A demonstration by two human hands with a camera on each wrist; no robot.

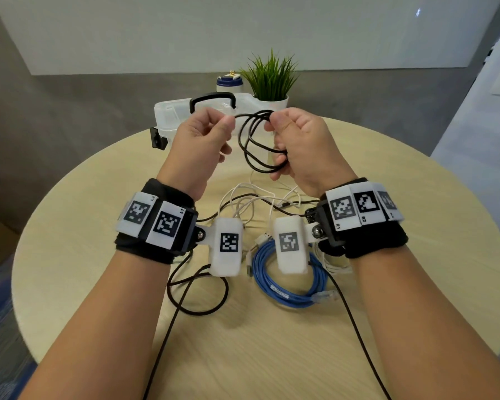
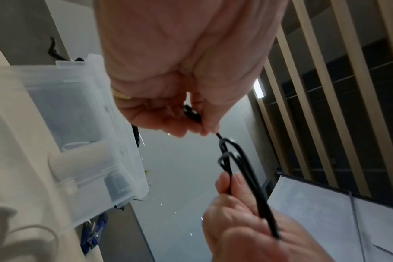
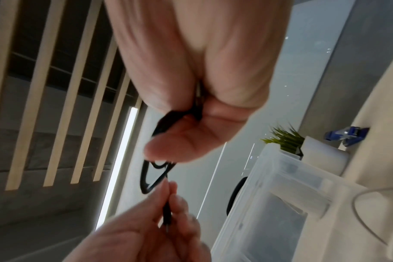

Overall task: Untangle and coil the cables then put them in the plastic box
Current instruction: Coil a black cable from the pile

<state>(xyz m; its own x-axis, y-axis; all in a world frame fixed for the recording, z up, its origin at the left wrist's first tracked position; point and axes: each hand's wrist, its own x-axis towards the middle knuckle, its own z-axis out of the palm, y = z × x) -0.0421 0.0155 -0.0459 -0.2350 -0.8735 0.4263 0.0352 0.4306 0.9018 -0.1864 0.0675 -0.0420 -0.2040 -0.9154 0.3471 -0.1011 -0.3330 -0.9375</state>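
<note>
Holding a black cable (image 1: 254, 140) up in the air over the middle of the round desk (image 1: 387, 197), the person is working on its coil. The right hand (image 1: 298, 145) is curling its fingers round several gathered loops, which are hanging down beside its palm. The left hand (image 1: 205, 134) is pinching the loose end of the same cable between thumb and fingertips, just left of the coil, so the free strand is running nearly level from left to right between the two hands. To my eye the next wrap depends on that short span: the left hand would be feeding it across to the right.

The translucent plastic box (image 1: 171, 114), with its black handle, is standing open on the far side of the desk, just beyond the left hand, which is the nearer one. Below the wrists a coiled blue network cable (image 1: 289, 295) and tangled white cables (image 1: 251, 197) are lying on the desk, not yet boxed.
</note>
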